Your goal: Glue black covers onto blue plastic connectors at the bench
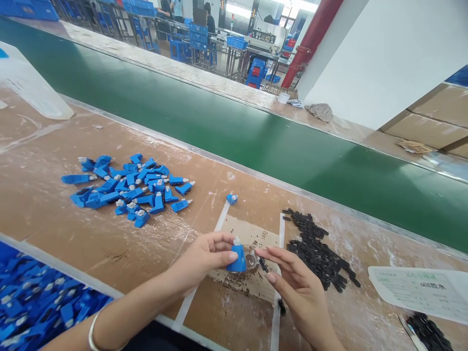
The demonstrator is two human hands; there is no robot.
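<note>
Your left arm [146, 297], with a silver bracelet [92, 332] on it, is closest, next to a big heap of blue parts [32, 292] low on the left. Your left hand [212, 251] is pinching a blue piece [237, 261] between thumb and fingers, with its pale tip pointing up. Your right hand [298, 285] is just beside it, and its thumb and finger are pinching a small black piece [262, 264]. Both hands are over a messy tan board [237, 225], and a little round thing [250, 261] shows between them. One lone blue part [231, 199] sits past your left hand. A pile of blue parts [127, 187] lies on the table to the left, and a pile of black bits [318, 253] lies on the right. Behind them all runs a long green belt [219, 122].
</note>
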